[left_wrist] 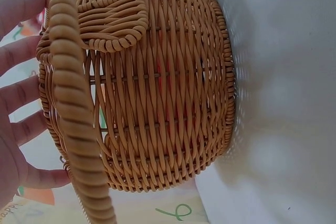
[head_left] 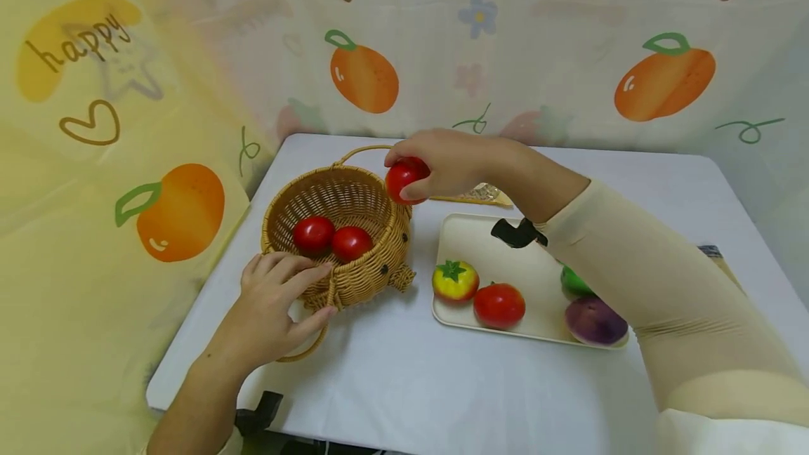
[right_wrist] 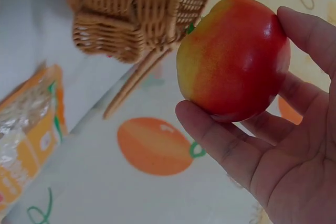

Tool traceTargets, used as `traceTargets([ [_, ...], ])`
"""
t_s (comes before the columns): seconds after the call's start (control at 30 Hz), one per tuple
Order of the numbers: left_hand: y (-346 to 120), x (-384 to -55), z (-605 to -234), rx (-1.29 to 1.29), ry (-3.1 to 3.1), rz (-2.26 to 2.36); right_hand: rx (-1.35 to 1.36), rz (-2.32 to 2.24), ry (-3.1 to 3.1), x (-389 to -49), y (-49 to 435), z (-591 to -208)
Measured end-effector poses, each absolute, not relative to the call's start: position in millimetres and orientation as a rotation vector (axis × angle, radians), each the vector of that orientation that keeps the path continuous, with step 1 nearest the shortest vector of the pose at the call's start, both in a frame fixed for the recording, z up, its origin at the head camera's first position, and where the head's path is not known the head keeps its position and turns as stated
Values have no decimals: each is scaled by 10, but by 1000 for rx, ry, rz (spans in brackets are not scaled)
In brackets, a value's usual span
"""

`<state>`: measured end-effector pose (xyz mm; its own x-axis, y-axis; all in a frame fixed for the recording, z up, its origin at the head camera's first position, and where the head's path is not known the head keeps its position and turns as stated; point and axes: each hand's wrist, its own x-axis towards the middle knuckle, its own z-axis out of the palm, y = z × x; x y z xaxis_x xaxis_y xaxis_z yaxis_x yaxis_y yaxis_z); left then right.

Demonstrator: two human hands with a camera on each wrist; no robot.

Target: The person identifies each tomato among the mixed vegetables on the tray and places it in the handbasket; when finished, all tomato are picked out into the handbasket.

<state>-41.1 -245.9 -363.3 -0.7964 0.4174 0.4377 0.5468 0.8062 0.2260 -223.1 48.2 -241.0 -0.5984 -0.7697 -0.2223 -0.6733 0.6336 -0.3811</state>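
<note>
My right hand (head_left: 456, 160) pinches a red tomato (head_left: 404, 175) between thumb and fingers, above the right rim of a wicker basket (head_left: 363, 285). The right wrist view shows this tomato (right_wrist: 236, 59) turning yellow toward its small green stem. Two red tomatoes, one on the left (head_left: 313, 234) and one on the right (head_left: 352, 243), lie inside the basket. On the basket's near rim rests my left hand (head_left: 272, 307), its fingers spread and fairly straight. Seen from the left wrist, the fingers (left_wrist: 23, 93) touch the rim beyond the thick wicker handle (left_wrist: 73, 93).
A beige tray (head_left: 537, 332) to the right holds a yellow-red tomato (head_left: 456, 281), a red tomato (head_left: 499, 305), a purple vegetable (head_left: 595, 319) and a green one (head_left: 574, 282), partly behind the right sleeve. Behind it lies an orange-edged packet (head_left: 483, 194). A printed curtain hangs behind.
</note>
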Motion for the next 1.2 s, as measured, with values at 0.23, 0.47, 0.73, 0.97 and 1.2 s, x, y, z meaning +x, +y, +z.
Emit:
traceTargets([
  [0.23,-2470,-404,-3622,-714,-2637,-473,-1207,-329,2462,-2234,115,-2348],
  [0.47,-2453,-399,-3610,-709,-2647,-477,-1298,-345,2433,-2184,-168,-2541],
  [0.73,-2462,-401,-3620,-706,-2654,-464,-1309,-317,2368,-2090,-365,-2808],
  [0.97,-2461,-408,-3637,-707,-2650,-467,-1314,-246,2378,-2066,-383,-2918],
  [1.2,-2459,-416,-3649,-707,-2645,-483,-1332,-275,2362,-2055,-364,-2945],
])
